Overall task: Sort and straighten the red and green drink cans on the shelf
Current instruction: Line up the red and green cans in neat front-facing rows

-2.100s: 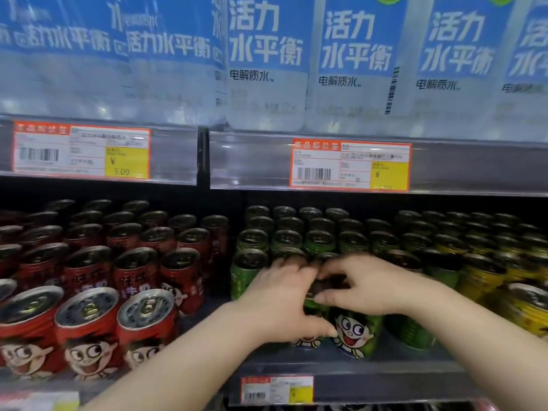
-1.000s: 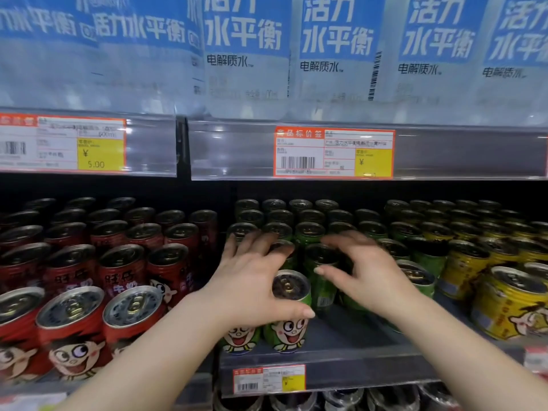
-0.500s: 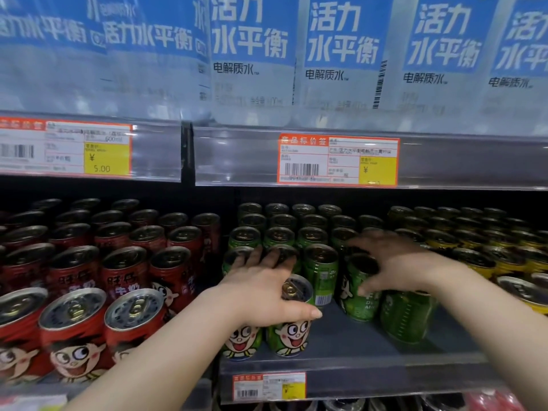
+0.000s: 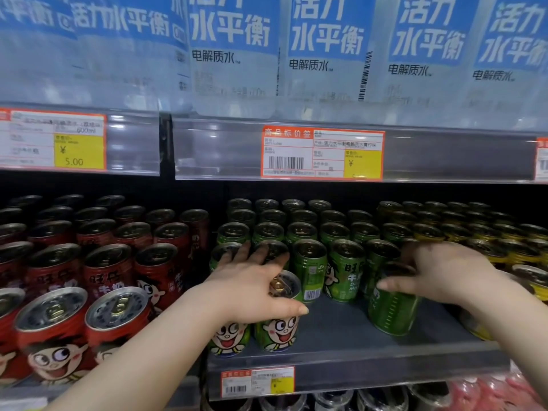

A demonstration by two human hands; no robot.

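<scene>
A smooth green lone can [image 4: 391, 312] stands apart on the bare grey shelf [image 4: 341, 336]. The right hand [image 4: 444, 274] grips it, thumb across its front and fingers curled over the lid. The left hand [image 4: 252, 286] holds the front can [image 4: 278, 330], which has a printed cartoon face. Its thumb wraps that can's front and its fingers spread over dull metal lids behind. Green cans [image 4: 310, 262] stand in rows between the two hands. Red cans [image 4: 112, 315] crowd left of the left fingers, and yellow cans [image 4: 527, 280] lie beyond the right fingers. Price tags [image 4: 321, 154] and pale bottles [image 4: 326, 54] sit above.
</scene>
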